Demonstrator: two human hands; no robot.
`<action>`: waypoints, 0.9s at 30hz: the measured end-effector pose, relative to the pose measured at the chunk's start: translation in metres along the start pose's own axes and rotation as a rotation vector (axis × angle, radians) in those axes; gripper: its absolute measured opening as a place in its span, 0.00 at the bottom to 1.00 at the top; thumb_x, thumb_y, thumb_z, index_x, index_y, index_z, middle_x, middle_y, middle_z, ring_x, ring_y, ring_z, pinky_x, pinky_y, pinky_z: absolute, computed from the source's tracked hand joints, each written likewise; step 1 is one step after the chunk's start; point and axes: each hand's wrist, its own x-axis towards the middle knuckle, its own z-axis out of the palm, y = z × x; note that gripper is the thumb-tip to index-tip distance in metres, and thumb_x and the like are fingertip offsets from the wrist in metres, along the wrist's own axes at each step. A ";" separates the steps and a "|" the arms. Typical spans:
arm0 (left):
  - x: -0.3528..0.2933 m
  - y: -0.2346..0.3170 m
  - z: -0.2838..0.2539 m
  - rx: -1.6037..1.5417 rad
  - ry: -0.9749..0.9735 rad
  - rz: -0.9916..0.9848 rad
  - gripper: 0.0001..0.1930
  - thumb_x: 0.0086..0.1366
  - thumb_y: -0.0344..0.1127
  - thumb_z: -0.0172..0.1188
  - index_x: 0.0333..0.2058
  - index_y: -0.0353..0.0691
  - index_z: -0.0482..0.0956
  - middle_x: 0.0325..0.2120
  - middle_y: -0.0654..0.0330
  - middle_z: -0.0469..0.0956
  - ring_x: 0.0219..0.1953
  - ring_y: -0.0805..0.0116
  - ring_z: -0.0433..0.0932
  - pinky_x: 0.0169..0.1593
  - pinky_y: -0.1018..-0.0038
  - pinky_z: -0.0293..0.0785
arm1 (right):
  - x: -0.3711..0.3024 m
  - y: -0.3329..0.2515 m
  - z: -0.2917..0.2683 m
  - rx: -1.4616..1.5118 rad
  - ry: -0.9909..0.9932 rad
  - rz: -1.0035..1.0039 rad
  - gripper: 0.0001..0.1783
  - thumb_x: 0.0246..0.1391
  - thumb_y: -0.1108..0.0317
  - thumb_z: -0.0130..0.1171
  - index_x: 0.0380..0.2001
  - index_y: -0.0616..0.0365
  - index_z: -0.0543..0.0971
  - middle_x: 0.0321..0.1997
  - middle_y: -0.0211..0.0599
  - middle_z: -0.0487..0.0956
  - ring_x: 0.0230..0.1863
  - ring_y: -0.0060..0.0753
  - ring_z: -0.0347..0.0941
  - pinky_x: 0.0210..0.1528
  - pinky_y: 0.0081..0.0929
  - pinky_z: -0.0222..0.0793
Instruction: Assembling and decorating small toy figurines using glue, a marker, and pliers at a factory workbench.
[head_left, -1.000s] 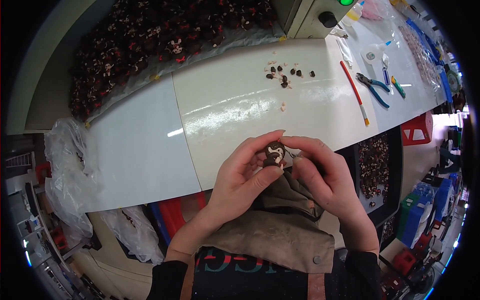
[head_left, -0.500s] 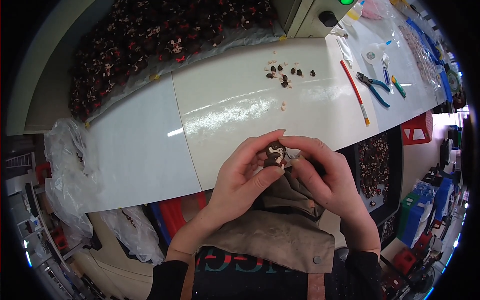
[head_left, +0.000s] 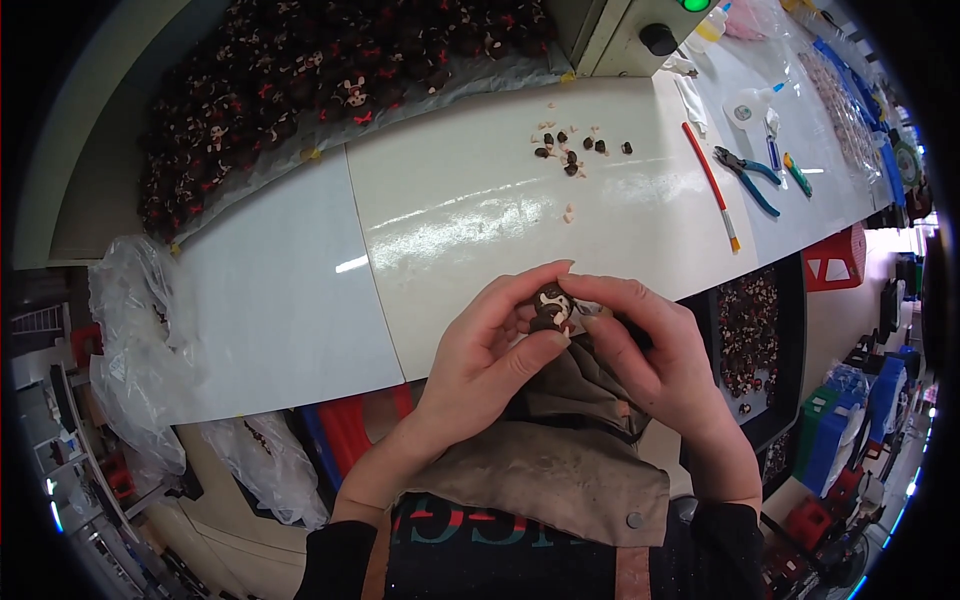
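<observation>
the left hand (head_left: pixel 475 350) pinches a small brown-and-cream figurine (head_left: pixel 550 307) between its fingers (head_left: pixel 525 362), near the front edge of the counter (head_left: pixel 480 245); the right hand (head_left: pixel 650 345) pinches a small, partly hidden metallic tool (head_left: pixel 587 311) beside it.

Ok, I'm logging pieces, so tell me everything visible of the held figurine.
The figurine is dark brown and cream, with a rounded head above a brown body, and looks like moulded plastic or clay. Roughly upright, it's held by the left hand between thumb and fingers; the right hand has its index fingertip by the head. Finer detail is unclear.
</observation>
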 end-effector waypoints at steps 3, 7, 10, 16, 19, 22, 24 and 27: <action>0.001 0.003 0.002 -0.038 0.011 -0.006 0.26 0.64 0.37 0.53 0.58 0.33 0.59 0.46 0.57 0.69 0.49 0.70 0.69 0.55 0.72 0.66 | -0.001 0.004 0.001 -0.099 0.077 -0.136 0.17 0.56 0.78 0.47 0.49 0.60 0.72 0.28 0.29 0.73 0.27 0.14 0.67 0.32 0.12 0.63; 0.000 0.008 0.002 -0.080 0.015 -0.041 0.23 0.66 0.28 0.49 0.58 0.32 0.58 0.44 0.60 0.69 0.46 0.74 0.70 0.54 0.77 0.66 | -0.001 -0.013 -0.005 0.163 0.095 0.100 0.16 0.60 0.73 0.44 0.51 0.60 0.71 0.26 0.27 0.72 0.26 0.13 0.65 0.31 0.11 0.62; 0.002 0.008 0.004 -0.092 0.009 -0.020 0.23 0.66 0.29 0.48 0.58 0.33 0.58 0.44 0.60 0.69 0.46 0.74 0.70 0.54 0.77 0.66 | -0.002 -0.015 -0.008 0.197 0.112 0.157 0.17 0.61 0.71 0.42 0.52 0.60 0.70 0.25 0.26 0.72 0.27 0.13 0.65 0.31 0.11 0.61; 0.001 0.010 0.003 -0.068 -0.011 -0.022 0.22 0.67 0.31 0.48 0.58 0.33 0.58 0.44 0.60 0.69 0.46 0.74 0.70 0.53 0.77 0.66 | -0.004 -0.006 -0.004 0.104 0.035 0.102 0.16 0.61 0.71 0.42 0.52 0.60 0.69 0.23 0.26 0.72 0.28 0.13 0.66 0.34 0.11 0.60; 0.000 0.009 0.001 -0.066 -0.017 -0.019 0.22 0.67 0.31 0.48 0.58 0.33 0.59 0.44 0.60 0.70 0.46 0.73 0.71 0.53 0.76 0.67 | -0.002 -0.008 -0.004 0.088 0.011 0.119 0.15 0.61 0.71 0.42 0.50 0.60 0.69 0.22 0.27 0.72 0.28 0.13 0.67 0.35 0.12 0.61; 0.000 0.010 0.001 -0.066 -0.013 -0.045 0.22 0.67 0.31 0.48 0.58 0.33 0.59 0.44 0.60 0.70 0.46 0.74 0.71 0.52 0.77 0.67 | -0.002 -0.008 -0.002 0.070 0.011 0.126 0.13 0.61 0.71 0.42 0.48 0.61 0.69 0.22 0.28 0.73 0.28 0.13 0.67 0.34 0.12 0.61; 0.000 0.010 0.001 -0.068 -0.018 -0.037 0.22 0.66 0.30 0.48 0.58 0.33 0.59 0.43 0.60 0.70 0.46 0.74 0.71 0.52 0.77 0.66 | -0.002 -0.009 -0.003 0.059 0.021 0.131 0.12 0.61 0.71 0.42 0.46 0.61 0.69 0.22 0.28 0.74 0.27 0.13 0.67 0.33 0.12 0.62; 0.000 0.009 0.002 -0.070 -0.019 -0.023 0.22 0.66 0.30 0.49 0.57 0.33 0.59 0.43 0.61 0.70 0.45 0.75 0.71 0.52 0.78 0.66 | -0.002 -0.009 -0.004 0.048 0.025 0.144 0.10 0.61 0.72 0.42 0.43 0.61 0.70 0.22 0.29 0.75 0.25 0.13 0.67 0.30 0.12 0.61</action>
